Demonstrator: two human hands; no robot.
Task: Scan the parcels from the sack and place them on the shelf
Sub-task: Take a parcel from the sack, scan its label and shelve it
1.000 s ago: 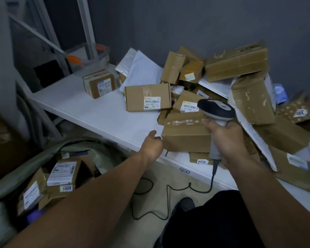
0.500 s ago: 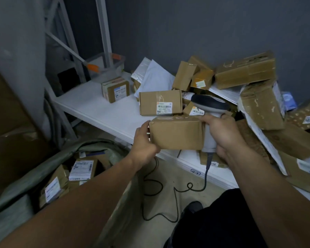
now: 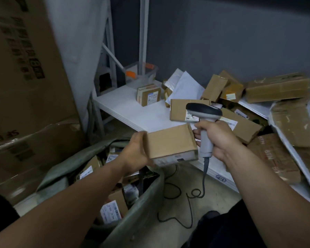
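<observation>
Near left, the open green sack (image 3: 143, 203) held labelled boxes (image 3: 111, 210). Above it, our left hand (image 3: 135, 152) gripped the brown parcel (image 3: 170, 140) by its left end. Our right hand (image 3: 218, 138) curled round the scanner (image 3: 203, 111), before the cluttered white shelf (image 3: 132, 108).

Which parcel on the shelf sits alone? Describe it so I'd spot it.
Find the white shelf along the grey wall. Near its left end, by the clear bin, sits a small brown box. Unlike the heaped parcels, it stands apart.
</observation>
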